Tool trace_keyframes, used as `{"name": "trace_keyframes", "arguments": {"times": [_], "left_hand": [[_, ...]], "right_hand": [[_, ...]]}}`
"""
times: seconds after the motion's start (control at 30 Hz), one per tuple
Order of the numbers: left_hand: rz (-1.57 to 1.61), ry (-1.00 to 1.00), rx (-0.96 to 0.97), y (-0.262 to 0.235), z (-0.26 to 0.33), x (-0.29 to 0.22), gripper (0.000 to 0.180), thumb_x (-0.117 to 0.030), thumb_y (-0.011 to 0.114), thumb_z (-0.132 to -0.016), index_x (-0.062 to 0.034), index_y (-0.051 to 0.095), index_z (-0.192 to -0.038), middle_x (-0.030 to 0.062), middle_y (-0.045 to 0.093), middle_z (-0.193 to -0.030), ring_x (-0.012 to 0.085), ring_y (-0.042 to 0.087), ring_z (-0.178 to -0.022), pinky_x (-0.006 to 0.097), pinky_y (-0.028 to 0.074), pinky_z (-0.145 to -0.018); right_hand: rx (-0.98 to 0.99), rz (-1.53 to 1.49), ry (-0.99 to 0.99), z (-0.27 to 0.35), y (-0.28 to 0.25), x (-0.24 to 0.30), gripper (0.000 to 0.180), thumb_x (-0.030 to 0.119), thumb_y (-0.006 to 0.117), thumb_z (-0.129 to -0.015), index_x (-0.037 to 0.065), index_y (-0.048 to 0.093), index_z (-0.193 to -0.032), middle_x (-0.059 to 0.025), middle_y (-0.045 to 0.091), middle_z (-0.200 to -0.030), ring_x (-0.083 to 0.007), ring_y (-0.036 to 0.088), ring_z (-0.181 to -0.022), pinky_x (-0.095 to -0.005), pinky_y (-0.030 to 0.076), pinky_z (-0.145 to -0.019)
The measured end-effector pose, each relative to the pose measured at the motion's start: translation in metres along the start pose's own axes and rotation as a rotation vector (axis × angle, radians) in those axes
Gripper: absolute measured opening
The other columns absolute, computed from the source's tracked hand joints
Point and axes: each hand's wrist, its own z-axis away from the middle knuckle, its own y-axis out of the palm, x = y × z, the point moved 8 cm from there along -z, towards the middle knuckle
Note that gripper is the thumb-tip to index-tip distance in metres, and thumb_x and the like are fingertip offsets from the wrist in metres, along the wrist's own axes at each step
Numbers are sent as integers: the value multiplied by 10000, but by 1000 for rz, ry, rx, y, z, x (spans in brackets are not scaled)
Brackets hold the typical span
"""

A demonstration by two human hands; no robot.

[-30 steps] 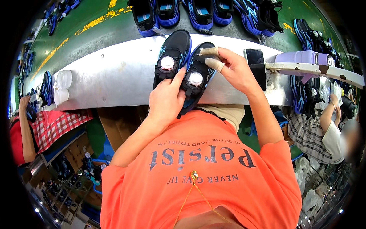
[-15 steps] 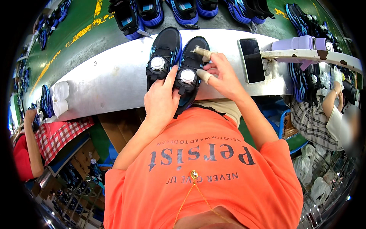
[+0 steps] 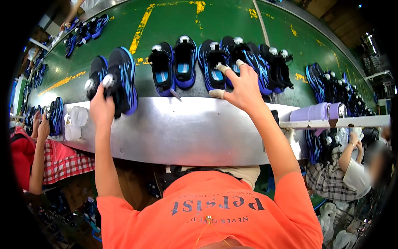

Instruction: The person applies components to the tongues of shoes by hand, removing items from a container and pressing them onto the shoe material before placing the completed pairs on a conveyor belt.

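Observation:
My left hand point(image 3: 102, 107) is closed around the near part of a pair of black and blue sneakers point(image 3: 126, 70), held at the left beyond the bench edge. Round white dials show on their tongues. My right hand point(image 3: 242, 89) reaches over the far edge of the bench, its thumb and fingers spread around another sneaker point(image 3: 214, 64) in the row. Pale coverings wrap several of its fingertips. Whether those fingers press on that shoe I cannot tell. Left of it stands another pair of sneakers point(image 3: 185, 62), openings and blue insoles facing up.
A shiny metal bench point(image 3: 174, 128) spans in front of me. At right lie a lilac bottle point(image 3: 309, 112) and a white rail point(image 3: 352, 122); my right arm partly hides a phone point(image 3: 275, 117). White cups point(image 3: 76, 117) stand at left. People work on both sides.
The pair of sneakers has gone from the bench in front of me to the far left, in my left hand. My right hand has left that pair and moved out to the row.

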Motion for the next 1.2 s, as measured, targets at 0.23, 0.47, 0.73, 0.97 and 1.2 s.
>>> {"name": "trace_keyframes", "arguments": {"times": [0.23,0.47,0.73,0.97,1.2], "left_hand": [[18,72,26,140,-118,15,411,-121,591,-831,-104,567,-1241,192,635,-1027,410,597,-957,487,475,-810],[419,633,236,91,-17,-124,483,-192,718,-773,-116,585,-1232,157,597,-1060,334,559,-981,402,456,-878],[223,711,593,135,17,-170,372,-423,711,-756,-63,679,-841,171,630,-780,363,608,-824,433,487,-721],[123,837,919,59,192,-126,261,-229,692,-769,-143,639,-1009,131,593,-950,346,600,-914,437,507,-775],[458,445,468,9,190,-128,338,-27,541,-866,-21,542,-1204,216,545,-1196,400,549,-1085,400,475,-905]], "right_hand": [[249,156,40,-19,72,-61,517,620,739,-600,172,709,-855,-139,620,-769,-300,587,-796,-400,378,-797],[190,492,326,-23,30,-174,527,516,792,-582,186,702,-983,-145,568,-1026,-305,528,-993,-431,378,-813],[204,-341,110,6,13,-54,318,100,629,-810,108,638,-1128,-139,575,-1045,-320,548,-983,-387,446,-852],[288,-800,-43,78,23,43,607,-130,407,-697,55,540,-1259,-145,574,-1184,-310,526,-1146,-359,393,-1004],[498,-933,-209,90,21,60,622,-35,502,-729,70,479,-1342,-158,521,-1315,-320,454,-1266,-390,332,-1088]]}}
